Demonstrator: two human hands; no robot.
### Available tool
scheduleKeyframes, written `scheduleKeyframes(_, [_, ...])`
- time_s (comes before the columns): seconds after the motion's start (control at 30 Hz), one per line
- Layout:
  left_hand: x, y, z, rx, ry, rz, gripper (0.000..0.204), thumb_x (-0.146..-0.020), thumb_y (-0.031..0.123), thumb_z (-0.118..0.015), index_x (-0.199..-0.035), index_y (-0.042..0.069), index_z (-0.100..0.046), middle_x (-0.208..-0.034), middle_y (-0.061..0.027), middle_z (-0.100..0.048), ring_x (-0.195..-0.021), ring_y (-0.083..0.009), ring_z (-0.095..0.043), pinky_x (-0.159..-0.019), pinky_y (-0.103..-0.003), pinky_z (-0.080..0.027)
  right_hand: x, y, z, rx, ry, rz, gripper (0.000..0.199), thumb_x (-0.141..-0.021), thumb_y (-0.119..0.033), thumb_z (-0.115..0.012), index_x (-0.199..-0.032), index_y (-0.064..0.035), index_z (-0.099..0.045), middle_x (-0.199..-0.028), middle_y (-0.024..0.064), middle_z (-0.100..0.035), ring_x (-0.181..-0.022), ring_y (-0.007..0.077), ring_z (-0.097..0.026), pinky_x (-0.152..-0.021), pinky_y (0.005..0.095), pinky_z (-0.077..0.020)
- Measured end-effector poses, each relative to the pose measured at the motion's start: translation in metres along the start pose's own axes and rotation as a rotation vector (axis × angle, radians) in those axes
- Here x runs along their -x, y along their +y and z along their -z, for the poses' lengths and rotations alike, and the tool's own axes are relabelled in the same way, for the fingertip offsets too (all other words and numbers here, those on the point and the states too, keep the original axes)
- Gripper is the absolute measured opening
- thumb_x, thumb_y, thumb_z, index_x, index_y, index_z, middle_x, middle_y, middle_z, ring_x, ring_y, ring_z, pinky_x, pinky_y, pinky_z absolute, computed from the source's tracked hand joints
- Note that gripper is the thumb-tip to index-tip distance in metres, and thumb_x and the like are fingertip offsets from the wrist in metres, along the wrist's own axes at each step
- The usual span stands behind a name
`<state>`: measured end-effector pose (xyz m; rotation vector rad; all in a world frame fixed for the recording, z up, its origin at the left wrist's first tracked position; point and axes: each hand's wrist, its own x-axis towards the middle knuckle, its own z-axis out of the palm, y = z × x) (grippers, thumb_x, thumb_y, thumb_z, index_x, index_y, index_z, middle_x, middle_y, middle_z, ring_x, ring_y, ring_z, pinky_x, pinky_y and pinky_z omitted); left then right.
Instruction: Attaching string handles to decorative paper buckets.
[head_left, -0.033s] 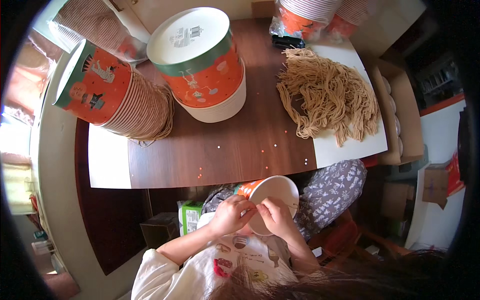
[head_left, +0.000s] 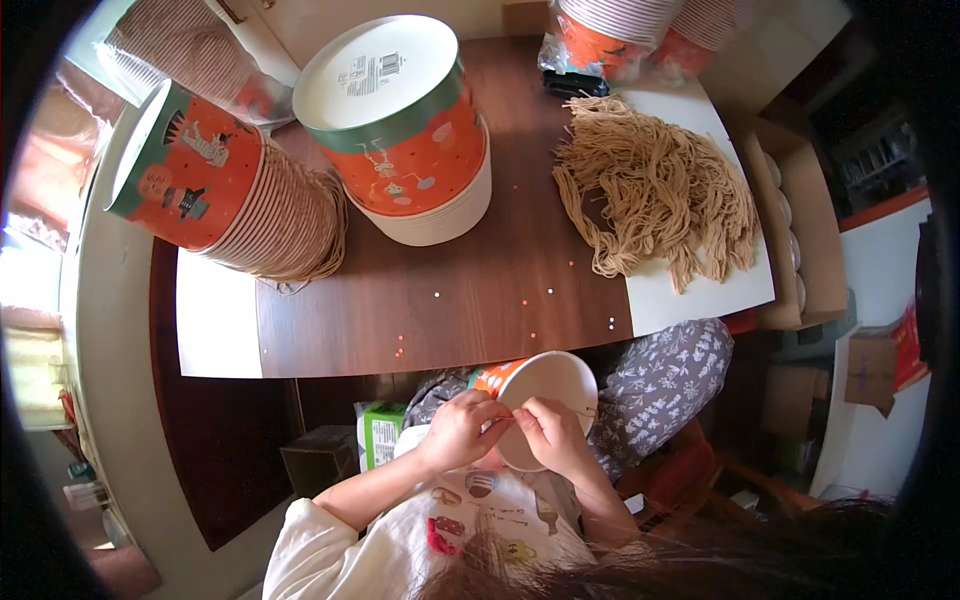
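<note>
A white-lined paper bucket (head_left: 562,378) with an orange printed outside lies tilted in my lap, its mouth facing me. My left hand (head_left: 462,430) is closed in a pinch at the bucket's left rim. Right beside it, my right hand (head_left: 548,432) is pinched too, lying across the bucket's mouth. The fingertips of both hands nearly meet over a thin strand that looks like cord, mostly hidden by the fingers. A bit of cord also shows at the bucket's right rim.
Two upturned stacks of orange and green paper buckets, one upright (head_left: 400,170) and one leaning (head_left: 215,175), stand on the brown table (head_left: 480,260). A heap of tan cords (head_left: 665,190) lies at right. Bagged buckets (head_left: 620,40) stand behind, a cardboard box (head_left: 815,230) beside.
</note>
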<state>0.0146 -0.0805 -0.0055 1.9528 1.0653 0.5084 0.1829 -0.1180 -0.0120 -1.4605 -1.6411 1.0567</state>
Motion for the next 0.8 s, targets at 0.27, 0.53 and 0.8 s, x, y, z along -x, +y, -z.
scheduleKeyframes(0.27, [0.001, -0.001, -0.003, 0.039, 0.027, -0.017, 0.009, -0.072, 0.01, -0.066, -0.08, 0.006, -0.064, -0.072, -0.0081, -0.059, -0.069, -0.0261, -0.058, -0.061, -0.035, -0.048, 0.006, -0.001, -0.006, -0.177, 0.042, -0.118, 0.017, -0.089, -0.016, -0.048, -0.082, -0.0013, -0.053, -0.067, 0.0133, -0.054, -0.062, 0.027, -0.056, -0.055, 0.0336, -0.0414])
scheduleKeyframes(0.53, [0.003, 0.002, 0.014, 0.123, -0.028, -0.019, 0.024, -0.072, 0.01, -0.066, -0.095, 0.005, -0.06, -0.08, -0.0091, -0.057, -0.07, -0.0237, -0.057, -0.059, -0.032, -0.048, 0.008, -0.002, 0.009, -0.519, -0.08, -0.252, 0.01, -0.088, -0.011, -0.053, -0.086, -0.0012, -0.053, -0.072, -0.0001, -0.053, -0.064, 0.0055, -0.047, -0.055, 0.0213, -0.0396])
scheduleKeyframes(0.8, [0.011, -0.004, 0.008, 0.212, -0.031, 0.038, 0.064, -0.071, 0.024, -0.071, -0.123, 0.006, -0.039, -0.11, -0.0151, -0.047, -0.089, -0.0269, -0.056, -0.071, -0.033, -0.047, 0.012, -0.028, 0.034, -0.535, -0.059, -0.207, 0.008, -0.087, -0.01, -0.054, -0.09, -0.0019, -0.053, -0.078, -0.0014, -0.055, -0.071, 0.0027, -0.047, -0.061, 0.0163, -0.0371])
